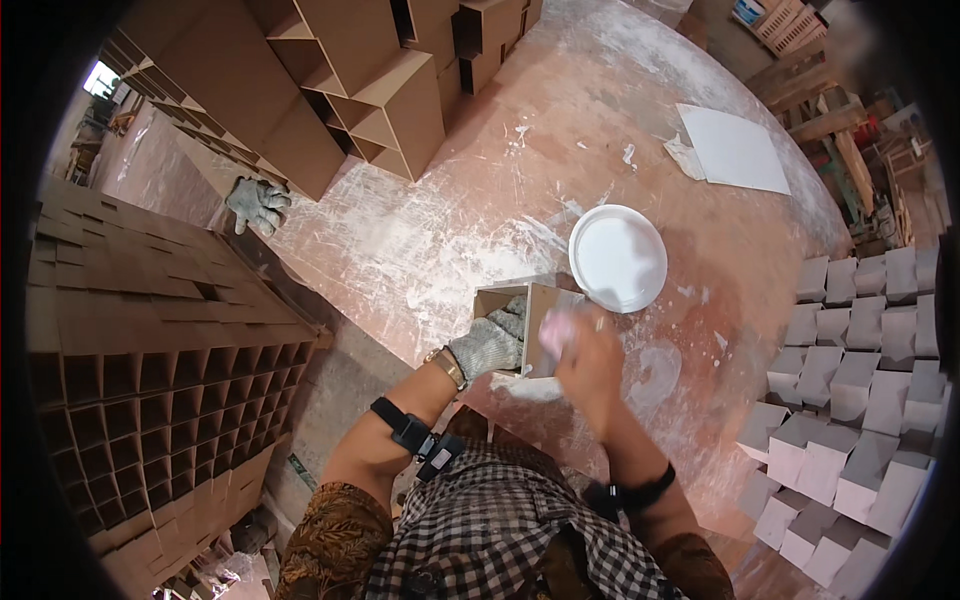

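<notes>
My left hand (492, 340), in a grey knit glove, reaches into the open side of a small brown box (541, 335) and steadies it. Its fingertips are partly hidden by the box walls. My bare right hand (588, 365) is closed around a soft pink wad (556, 332), blurred by motion, against or close to the box's right side. Whether the wad is a cloth or a sponge cannot be made out. Beyond the right hand stands a round white tub (618, 258) with white material inside. White smears mark the table (690, 370) under the box.
Brown boxes are stacked at the far left (385, 110) and near left (150, 400). Rows of pale grey-white boxes (838, 465) stand on the right. A spare grey glove (257, 204) lies by the far-left table edge. A white sheet (735, 148) rests at the far right.
</notes>
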A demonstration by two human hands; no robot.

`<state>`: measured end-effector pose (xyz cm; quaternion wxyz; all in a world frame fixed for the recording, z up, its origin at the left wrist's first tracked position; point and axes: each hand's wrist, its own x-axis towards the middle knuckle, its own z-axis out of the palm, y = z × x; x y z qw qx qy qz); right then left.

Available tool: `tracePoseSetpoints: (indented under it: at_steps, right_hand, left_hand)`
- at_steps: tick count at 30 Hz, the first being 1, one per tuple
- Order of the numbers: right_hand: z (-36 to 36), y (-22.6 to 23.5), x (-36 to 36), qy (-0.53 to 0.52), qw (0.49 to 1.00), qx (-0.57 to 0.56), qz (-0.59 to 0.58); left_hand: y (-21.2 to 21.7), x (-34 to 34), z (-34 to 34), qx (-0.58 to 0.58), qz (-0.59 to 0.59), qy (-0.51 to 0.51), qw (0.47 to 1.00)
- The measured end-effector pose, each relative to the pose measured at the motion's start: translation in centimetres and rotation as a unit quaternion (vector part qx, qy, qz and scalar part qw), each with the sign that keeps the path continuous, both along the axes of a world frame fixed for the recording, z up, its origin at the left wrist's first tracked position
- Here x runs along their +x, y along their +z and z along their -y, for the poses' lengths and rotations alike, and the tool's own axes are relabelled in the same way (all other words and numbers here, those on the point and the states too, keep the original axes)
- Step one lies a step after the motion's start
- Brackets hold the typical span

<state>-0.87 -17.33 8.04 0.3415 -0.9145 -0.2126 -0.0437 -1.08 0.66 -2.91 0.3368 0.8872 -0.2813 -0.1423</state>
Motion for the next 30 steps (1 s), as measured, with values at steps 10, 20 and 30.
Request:
tracePoseSetpoints:
  at_steps: [10, 20, 30]
  right_hand:
    - [0.7, 1.9, -3.8, 0.089, 0.994, 0.020, 0.055]
    - [0.8, 0.1, -1.4, 0.127, 0.984, 0.085, 0.091]
    - [-0.4, -1.0, 4.6, -0.005, 0.996, 0.070, 0.054]
  left_hand:
    - [2.1, 0.4, 1.0, 0.038, -0.086, 0.028, 0.995]
    - [1.2, 0.3, 0.9, -0.046, -0.037, 0.055, 0.997]
    - [-0.5, 0.4, 2.0, -0.381, -0.262, 0.106, 0.880]
